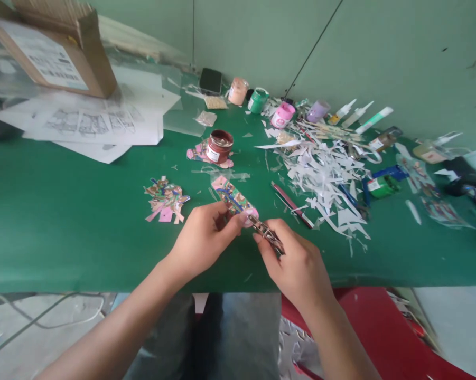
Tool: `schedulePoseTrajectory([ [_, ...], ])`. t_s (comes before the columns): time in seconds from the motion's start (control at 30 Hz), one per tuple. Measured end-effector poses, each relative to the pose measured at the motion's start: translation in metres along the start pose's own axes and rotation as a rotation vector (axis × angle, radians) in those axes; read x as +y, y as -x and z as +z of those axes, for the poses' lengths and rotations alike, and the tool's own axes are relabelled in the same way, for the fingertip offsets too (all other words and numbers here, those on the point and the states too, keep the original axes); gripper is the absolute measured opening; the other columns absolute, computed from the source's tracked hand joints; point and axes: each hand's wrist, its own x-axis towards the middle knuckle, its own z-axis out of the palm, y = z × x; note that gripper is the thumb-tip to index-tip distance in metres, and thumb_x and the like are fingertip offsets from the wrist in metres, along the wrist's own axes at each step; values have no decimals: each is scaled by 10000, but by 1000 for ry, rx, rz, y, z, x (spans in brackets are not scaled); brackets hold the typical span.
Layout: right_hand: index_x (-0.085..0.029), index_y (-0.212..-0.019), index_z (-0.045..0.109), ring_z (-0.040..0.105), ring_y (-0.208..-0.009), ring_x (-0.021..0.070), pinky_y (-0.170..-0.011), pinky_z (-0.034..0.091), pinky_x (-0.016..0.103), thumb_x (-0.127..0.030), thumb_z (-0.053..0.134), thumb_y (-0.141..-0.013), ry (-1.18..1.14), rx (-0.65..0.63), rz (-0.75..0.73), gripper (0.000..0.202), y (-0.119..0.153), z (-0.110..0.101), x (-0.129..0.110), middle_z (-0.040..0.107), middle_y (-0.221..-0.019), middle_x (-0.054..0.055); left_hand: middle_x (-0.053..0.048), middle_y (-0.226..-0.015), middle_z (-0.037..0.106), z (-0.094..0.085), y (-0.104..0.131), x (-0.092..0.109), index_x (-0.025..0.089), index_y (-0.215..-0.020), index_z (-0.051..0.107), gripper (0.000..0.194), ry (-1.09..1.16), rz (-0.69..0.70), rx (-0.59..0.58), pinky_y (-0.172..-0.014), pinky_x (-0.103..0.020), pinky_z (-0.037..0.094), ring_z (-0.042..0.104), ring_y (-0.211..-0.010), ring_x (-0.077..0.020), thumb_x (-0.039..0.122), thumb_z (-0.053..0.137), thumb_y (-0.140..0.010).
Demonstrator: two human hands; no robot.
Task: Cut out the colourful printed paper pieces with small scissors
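Green counter (83, 232), cardboard box (101, 68) far left. Big heap of white scraps (320, 169) on the right, so plenty of trimming looks done. Left hand (202, 237) clamped on a patterned strip (235, 198), near middle, just nearer than the dark red jar (218, 149). Right hand (301, 264) closed around a metal plier-like tool (268, 233), its tip at the strip's near end; whether it has bitten through, can't tell. Small pile of patterned pieces (166, 200) to the left, cut out; more under the jar. Finished or waiting, unclear. This strip seems mid-work.
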Motion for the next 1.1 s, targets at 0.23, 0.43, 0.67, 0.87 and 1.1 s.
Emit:
schedulePoseTrajectory([
  [0.23, -188, -935, 574, 639, -567, 133, -549, 421, 240, -176, 533, -943, -46, 174, -86, 43, -2, 10, -21, 673, -676, -7, 63, -501, 378, -5, 11, 9, 198, -583, 374, 322, -57, 11, 219, -462, -225, 247, 336, -481, -76, 344, 526, -826],
  [0.43, -207, -923, 575, 671, -631, 142, -561, 448, 232, -233, 548, -923, -154, 105, 60, 38, -18, 10, -28, 694, -735, 2, 41, -537, 427, -47, 17, 10, 198, -666, 487, 338, -70, -11, 303, -466, -245, 287, 386, -497, -104, 472, 487, -864],
  [0.67, -215, -889, 601, 686, -706, 193, -594, 450, 265, -273, 539, -865, -244, 3, 132, 88, -64, 20, -8, 719, -810, 39, -72, -875, 620, -106, 18, -33, 222, -729, 587, 226, -856, -7, 227, -755, -378, 445, 574, -863, -274, 414, 520, -828],
  [0.87, -214, -850, 607, 632, -638, 183, -574, 423, 266, -313, 547, -831, -330, 64, 96, 118, -108, 22, -7, 693, -728, 30, -81, -971, 650, -109, 19, -42, 225, -934, 539, 319, -932, -84, 242, -837, -417, 451, 581, -971, -305, 489, 640, -787],
  [1.1, -209, -762, 562, 496, -559, 139, -553, 372, 272, -339, 554, -834, -328, 338, 81, 148, -166, 34, 17, 567, -639, -9, -86, -1221, 613, -115, 34, -49, 223, -1257, 491, 550, -815, -7, 258, -964, -437, 431, 550, -1141, -304, 494, 638, -801],
])
